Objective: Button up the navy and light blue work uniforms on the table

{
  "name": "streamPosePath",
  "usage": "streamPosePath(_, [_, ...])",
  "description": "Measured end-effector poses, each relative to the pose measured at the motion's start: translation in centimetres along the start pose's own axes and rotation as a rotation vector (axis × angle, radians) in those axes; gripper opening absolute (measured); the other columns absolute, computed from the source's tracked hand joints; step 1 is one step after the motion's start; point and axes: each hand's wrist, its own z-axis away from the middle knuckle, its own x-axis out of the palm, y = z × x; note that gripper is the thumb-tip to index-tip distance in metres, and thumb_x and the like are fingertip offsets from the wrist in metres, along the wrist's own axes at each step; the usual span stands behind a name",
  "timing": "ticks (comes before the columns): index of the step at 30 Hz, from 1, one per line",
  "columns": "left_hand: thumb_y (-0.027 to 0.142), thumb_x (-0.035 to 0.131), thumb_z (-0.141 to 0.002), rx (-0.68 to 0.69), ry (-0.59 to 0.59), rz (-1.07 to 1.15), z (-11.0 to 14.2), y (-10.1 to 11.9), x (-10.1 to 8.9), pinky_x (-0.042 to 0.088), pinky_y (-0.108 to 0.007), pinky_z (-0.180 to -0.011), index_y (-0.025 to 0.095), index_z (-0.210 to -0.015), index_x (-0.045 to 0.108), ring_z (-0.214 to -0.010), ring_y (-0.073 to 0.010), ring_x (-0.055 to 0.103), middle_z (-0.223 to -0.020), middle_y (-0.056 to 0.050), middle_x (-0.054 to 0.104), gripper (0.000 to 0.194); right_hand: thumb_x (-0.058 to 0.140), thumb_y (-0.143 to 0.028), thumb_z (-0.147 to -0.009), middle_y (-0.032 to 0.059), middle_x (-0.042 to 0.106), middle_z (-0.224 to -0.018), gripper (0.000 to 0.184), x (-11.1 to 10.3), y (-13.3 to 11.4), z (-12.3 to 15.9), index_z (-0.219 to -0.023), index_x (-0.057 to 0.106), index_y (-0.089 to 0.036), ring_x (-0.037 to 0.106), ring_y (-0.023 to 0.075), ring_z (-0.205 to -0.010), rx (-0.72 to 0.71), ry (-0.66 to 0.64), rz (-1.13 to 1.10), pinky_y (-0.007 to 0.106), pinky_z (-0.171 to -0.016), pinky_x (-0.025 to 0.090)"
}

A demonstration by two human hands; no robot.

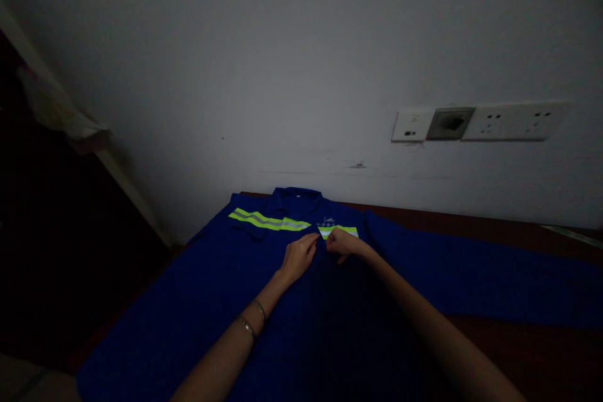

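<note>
Blue shirt, yellow-green stripes with silver bands; white wall.

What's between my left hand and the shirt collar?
In the head view, blue cloth lies between the left hand and the collar, crossed by a yellow-green stripe with a grey band along it.

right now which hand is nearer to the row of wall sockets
Right. The right hand is at the blue work shirt's chest, below and left of the wall sockets; the left hand is farther left, beside the right one.
</note>
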Motion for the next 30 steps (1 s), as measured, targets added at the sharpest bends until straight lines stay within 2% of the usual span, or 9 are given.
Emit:
streamPosePath(7, [0.018,0.043,-0.083,-0.080,-0.198,-0.136,0.06,0.34,-0.36,0.046,-0.030,-0.086,0.026,-0.115,0.054,-0.103,-0.0168,0.056,-0.122,-0.003,0.053,0.035,0.051,-0.009,-0.065,-0.0040,0.046,-0.050,0.005,0.05,-0.36,0.35,-0.062,0.049,-0.012,0.049,0.0080,-0.044,0.009,-0.040,0.031,0.025,-0.042,0.052])
streamPosePath(16, [0.024,0.050,-0.080,-0.001,-0.163,-0.116,0.12,-0.02,-0.56,0.045,-0.027,-0.085,0.024,-0.117,0.050,-0.099,-0.0158,0.057,-0.115,-0.003,0.058,0.037,0.048,-0.010,-0.070,-0.0032,0.049,-0.050,0.005,-0.14,0.00,0.15,-0.065,0.049,-0.012,0.052,0.0081,-0.045,-0.015,-0.062,0.044,0.024,-0.048,0.052])
streamPosePath(22, [0.019,0.044,-0.083,0.142,-0.160,-0.134,0.23,0.32,-0.63,0.046,-0.021,-0.076,0.022,-0.102,0.055,-0.090,-0.0122,0.059,-0.101,-0.002,0.061,0.022,0.046,-0.009,-0.071,-0.0028,0.048,-0.050,0.008,-0.09,0.16,-0.09,-0.065,0.048,-0.012,0.052,0.0077,-0.044,-0.001,-0.074,-0.001,0.024,-0.048,0.052])
streamPosePath(30, [0.018,0.041,-0.084,0.122,-0.196,-0.178,-0.10,0.60,-0.55,0.045,-0.021,-0.073,0.021,-0.098,0.057,-0.086,-0.0126,0.058,-0.093,-0.003,0.062,0.021,0.050,-0.009,-0.066,-0.0026,0.050,-0.049,0.004,0.17,0.33,-0.30,-0.068,0.052,-0.013,0.052,0.0090,-0.043,-0.011,-0.035,0.036,0.022,-0.043,0.050])
